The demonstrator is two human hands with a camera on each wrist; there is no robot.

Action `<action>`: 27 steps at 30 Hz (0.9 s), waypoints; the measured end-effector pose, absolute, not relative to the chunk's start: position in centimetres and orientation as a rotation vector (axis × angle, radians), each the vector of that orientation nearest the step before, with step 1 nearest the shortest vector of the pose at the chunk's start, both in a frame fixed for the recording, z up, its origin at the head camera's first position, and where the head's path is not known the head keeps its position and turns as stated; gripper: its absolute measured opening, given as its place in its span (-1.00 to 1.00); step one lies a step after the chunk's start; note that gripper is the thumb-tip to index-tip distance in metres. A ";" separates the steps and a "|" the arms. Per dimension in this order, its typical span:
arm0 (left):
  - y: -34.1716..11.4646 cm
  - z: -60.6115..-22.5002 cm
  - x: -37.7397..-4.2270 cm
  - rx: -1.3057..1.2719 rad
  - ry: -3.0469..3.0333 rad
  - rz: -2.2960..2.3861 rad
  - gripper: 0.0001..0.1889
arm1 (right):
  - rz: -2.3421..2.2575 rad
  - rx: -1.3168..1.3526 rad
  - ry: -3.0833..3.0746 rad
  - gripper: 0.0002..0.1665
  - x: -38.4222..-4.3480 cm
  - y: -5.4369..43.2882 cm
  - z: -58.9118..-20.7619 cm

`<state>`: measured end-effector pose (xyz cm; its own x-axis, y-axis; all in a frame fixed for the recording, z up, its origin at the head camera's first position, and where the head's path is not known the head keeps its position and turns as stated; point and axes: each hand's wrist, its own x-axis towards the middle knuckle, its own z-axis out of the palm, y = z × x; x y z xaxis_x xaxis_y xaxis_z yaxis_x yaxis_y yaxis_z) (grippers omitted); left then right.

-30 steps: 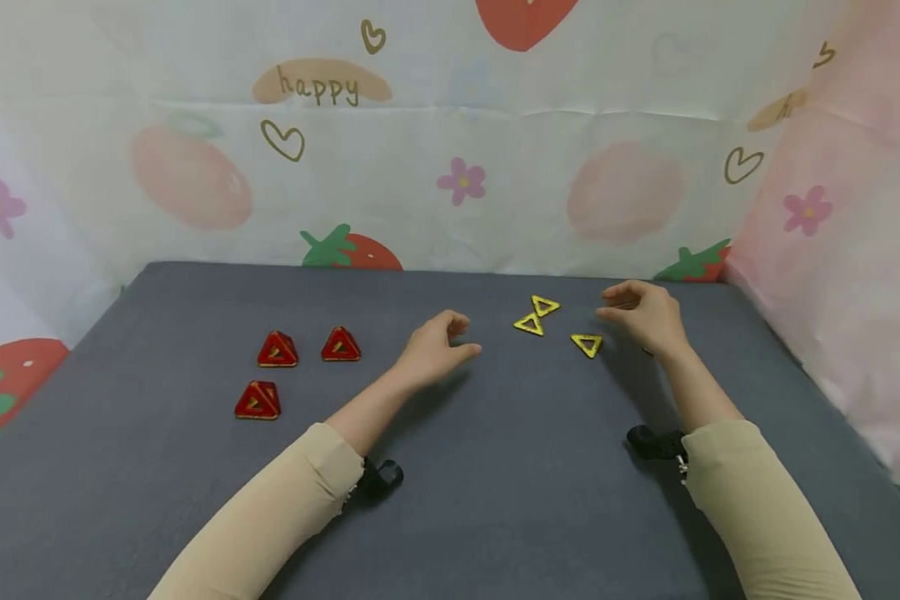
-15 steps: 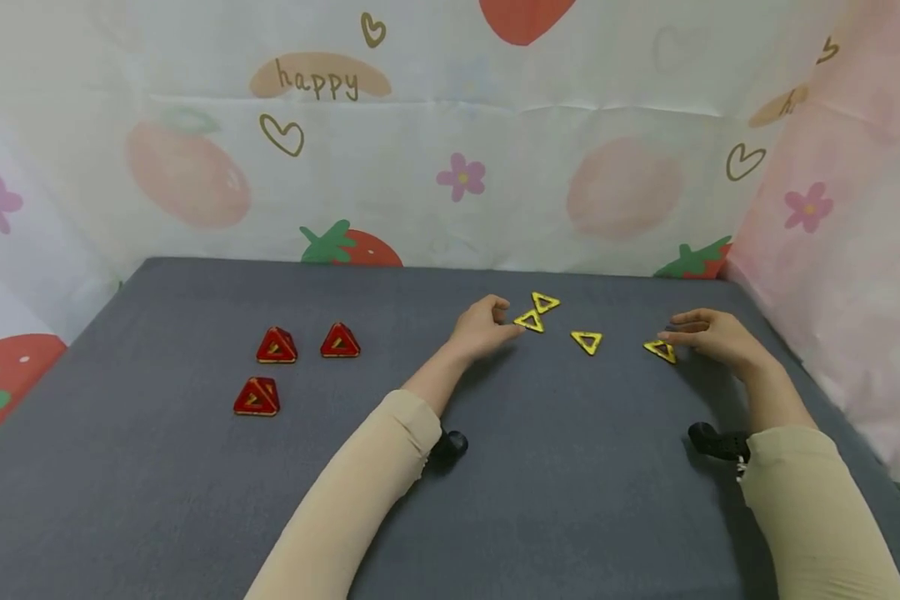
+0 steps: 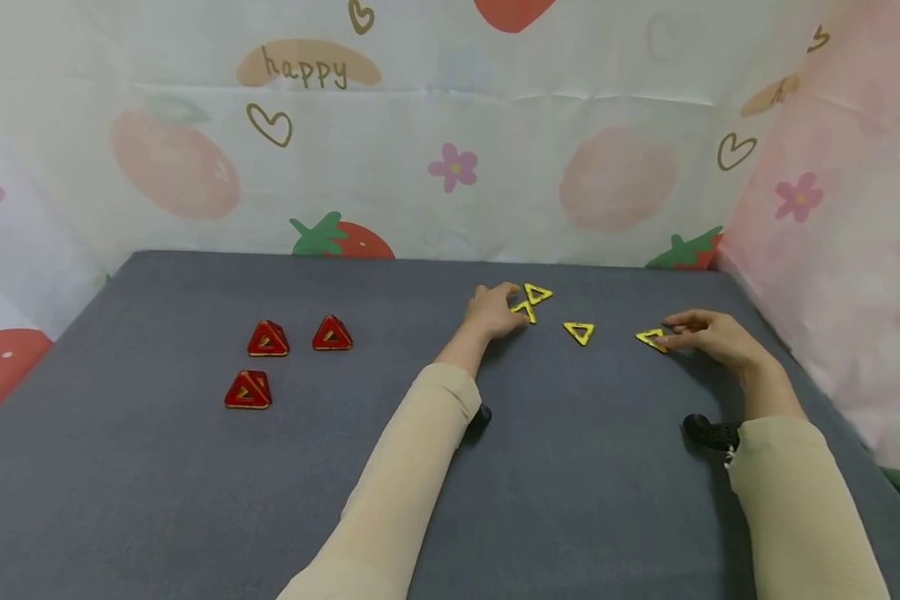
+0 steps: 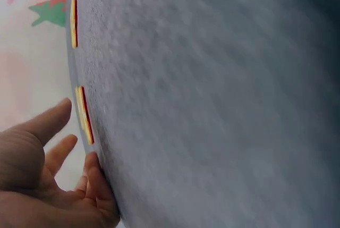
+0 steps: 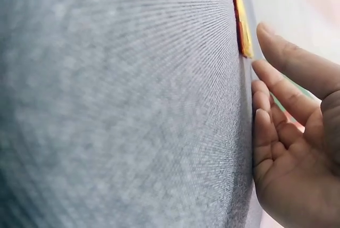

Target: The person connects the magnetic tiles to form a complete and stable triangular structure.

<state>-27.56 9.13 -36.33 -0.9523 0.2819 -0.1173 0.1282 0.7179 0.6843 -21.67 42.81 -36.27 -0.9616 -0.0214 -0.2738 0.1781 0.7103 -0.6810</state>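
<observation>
Four-sided wording aside, several flat yellow triangular frames lie on the grey table. My left hand reaches beside one yellow triangle, its thumb and fingers spread apart and partly covering it. In the left wrist view, a yellow triangle with a red edge lies just beyond the fingertips. My right hand is at the rightmost yellow triangle, overlapping its corner. The right wrist view has that triangle flat past the parted thumb and fingers. Whether either hand touches its triangle I cannot tell.
Another yellow triangle lies behind the left hand's one, and a further yellow triangle lies between the hands. On the left stand red pyramids: a back-left pyramid, a back-right pyramid and a front pyramid. A printed curtain borders the table.
My left hand has moved right and away from me to the yellow triangles. My right hand has moved right, to the rightmost triangle. The view has tilted slightly down.
</observation>
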 end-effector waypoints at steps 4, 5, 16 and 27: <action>9.6 -36.3 -27.6 0.252 2.775 0.996 -0.42 | -1.103 0.123 2.665 -0.16 -21.8 42.9 -36.4; 9.7 -36.3 -27.6 0.239 2.782 0.987 -0.42 | -1.092 0.121 2.672 -0.17 -21.8 42.9 -36.4; 10.3 -36.3 -27.6 0.192 2.791 0.956 -0.46 | -1.083 0.120 2.677 -0.21 -22.0 43.0 -36.2; 10.7 -36.4 -27.8 0.205 2.811 0.829 -0.48 | -1.047 0.118 2.703 -0.20 -21.9 42.9 -36.4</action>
